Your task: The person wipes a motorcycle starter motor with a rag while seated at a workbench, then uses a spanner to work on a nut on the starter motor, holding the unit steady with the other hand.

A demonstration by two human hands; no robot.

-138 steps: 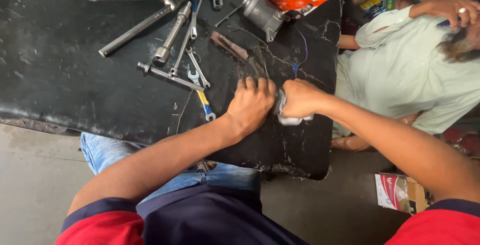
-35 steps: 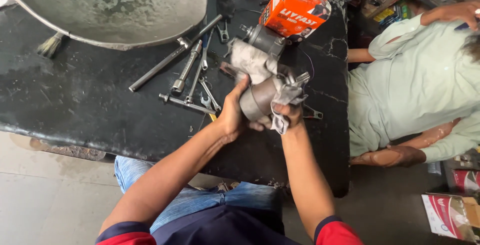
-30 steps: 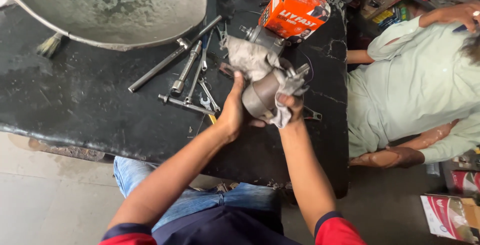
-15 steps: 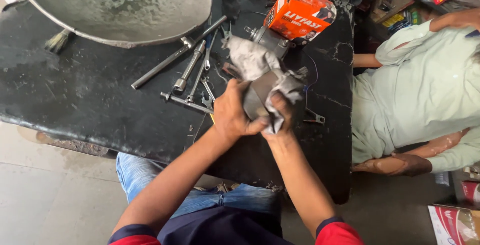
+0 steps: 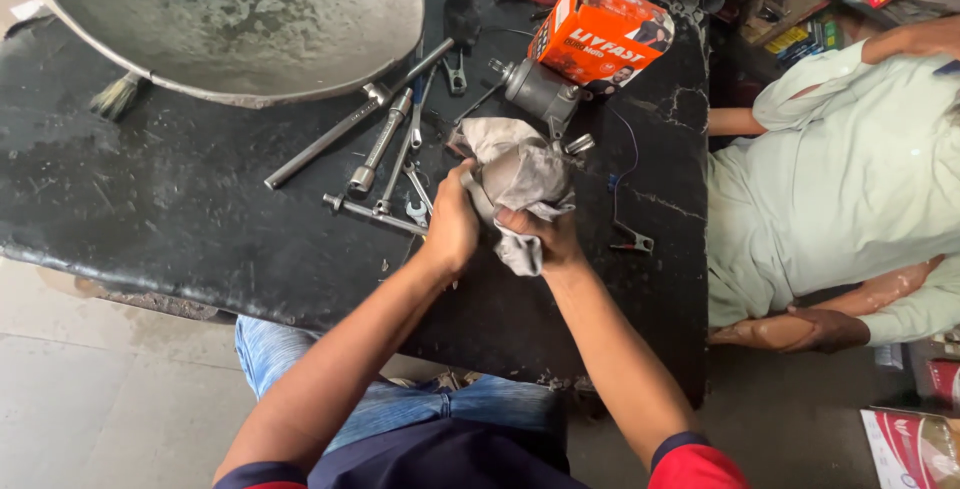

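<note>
Between the two hands, right at the middle of the black table (image 5: 200,209), sits a grey metal motor part (image 5: 505,171) half swaddled in a dirty grey rag (image 5: 520,164). Left hand (image 5: 452,229) is curled around the part's near left side, fingers wrapped up onto it; right hand (image 5: 545,237) is closed tight on a bunch of the rag, pressing the cloth against the metal from the near right. Both hands touch the bundle, and it is lifted a little or resting on the table, I cannot tell which. Just left of the left hand lies a spread of long socket bars and wrenches (image 5: 385,164), fanned across the dark surface. Beyond the hands, a second cylindrical motor (image 5: 540,91) lies on its side, and just past it stands an orange cardboard box (image 5: 598,33). Far off to the upper left a big shallow metal pan (image 5: 240,19) covers that corner, with a small brush (image 5: 118,95) poking out beside its rim. Right of the right hand, a thin blue wire with a clip (image 5: 630,234) trails over the table, and past the table's edge another person in a pale green shirt (image 5: 850,179) sits close by.
</note>
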